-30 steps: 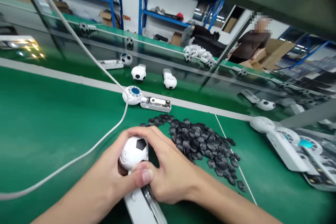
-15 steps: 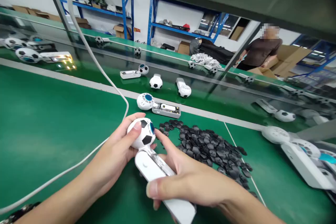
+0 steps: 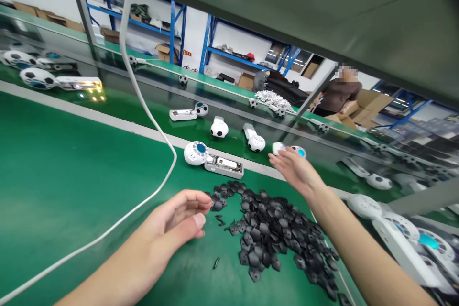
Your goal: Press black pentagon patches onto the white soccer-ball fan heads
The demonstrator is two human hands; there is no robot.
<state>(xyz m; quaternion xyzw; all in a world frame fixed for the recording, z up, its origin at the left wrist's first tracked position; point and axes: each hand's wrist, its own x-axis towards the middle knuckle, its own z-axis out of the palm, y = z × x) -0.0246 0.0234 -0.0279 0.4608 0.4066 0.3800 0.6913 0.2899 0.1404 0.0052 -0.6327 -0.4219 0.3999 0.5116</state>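
Note:
My left hand hovers over the green mat, holding nothing, its fingers slightly curled and its fingertips beside the left edge of a heap of black hexagonal and pentagonal patches. A few loose patches lie apart from the heap. My right hand is stretched out and open past the heap. Just beyond its fingertips lies a white device with a football-patterned end. It is partly hidden by my fingers, and I cannot tell whether they touch it.
A white round dial unit with a blue centre sits beside an open white casing showing its electronics. A white cable crosses the mat. Football-shaped units stand beyond the pale strip. A person stands far right among cartons.
Both hands have let go of the white football-ended device. It now lies farther away, beyond the heap. My hands have parted, the left staying near the heap and the right reaching forward.

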